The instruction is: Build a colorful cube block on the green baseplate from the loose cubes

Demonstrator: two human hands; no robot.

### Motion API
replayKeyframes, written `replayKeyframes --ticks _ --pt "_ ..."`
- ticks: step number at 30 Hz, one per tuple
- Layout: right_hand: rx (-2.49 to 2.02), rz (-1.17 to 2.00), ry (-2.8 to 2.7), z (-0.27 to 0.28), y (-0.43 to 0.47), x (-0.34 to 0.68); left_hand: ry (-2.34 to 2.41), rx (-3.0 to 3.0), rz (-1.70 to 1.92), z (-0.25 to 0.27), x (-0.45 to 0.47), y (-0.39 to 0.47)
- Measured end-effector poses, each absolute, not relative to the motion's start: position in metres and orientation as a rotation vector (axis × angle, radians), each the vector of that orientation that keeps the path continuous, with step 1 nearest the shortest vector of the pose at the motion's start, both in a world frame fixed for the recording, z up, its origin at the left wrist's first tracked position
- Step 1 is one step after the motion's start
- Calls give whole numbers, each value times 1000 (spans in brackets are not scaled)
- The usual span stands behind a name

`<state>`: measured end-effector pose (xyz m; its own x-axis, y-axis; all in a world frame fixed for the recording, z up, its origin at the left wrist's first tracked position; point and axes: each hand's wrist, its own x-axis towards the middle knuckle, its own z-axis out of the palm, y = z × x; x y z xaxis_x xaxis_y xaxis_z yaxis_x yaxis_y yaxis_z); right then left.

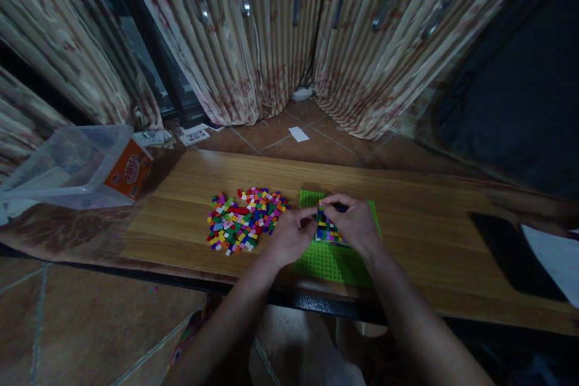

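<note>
A bright green studded baseplate (335, 265) lies on the wooden board in front of me. On it stands a patch of small multicoloured toy bricks (329, 233), partly covered by my hands. My right hand (355, 220) reaches over this patch from the right, thumb and forefinger pinched at its far left corner; a yellow speck shows there, too small to name. My left hand (294, 234) is at the patch's left edge, forefinger pointing to the right fingertips and the other fingers curled; what they hold, if anything, is hidden. Left of it spreads a pile of loose toy bricks (244, 223).
The wooden board (425, 235) lies along a low table. A clear plastic bin (85, 175) with an orange label stands at the left end. At the right end are a dark flat tablet-like object (511, 253) and white paper (552, 256). Striped curtains (271, 48) hang behind.
</note>
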<state>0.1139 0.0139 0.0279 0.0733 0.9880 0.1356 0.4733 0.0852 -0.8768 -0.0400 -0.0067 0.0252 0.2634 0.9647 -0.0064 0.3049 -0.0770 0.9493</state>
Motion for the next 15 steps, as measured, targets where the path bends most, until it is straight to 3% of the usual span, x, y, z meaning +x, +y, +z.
replayKeyframes --ticks 9,15 --pt "-1441 786 -1554 21 14 117 1194 1520 903 17 -44 -3" --pt "-1378 540 -1545 26 4 124 1175 1380 1044 12 -46 5"
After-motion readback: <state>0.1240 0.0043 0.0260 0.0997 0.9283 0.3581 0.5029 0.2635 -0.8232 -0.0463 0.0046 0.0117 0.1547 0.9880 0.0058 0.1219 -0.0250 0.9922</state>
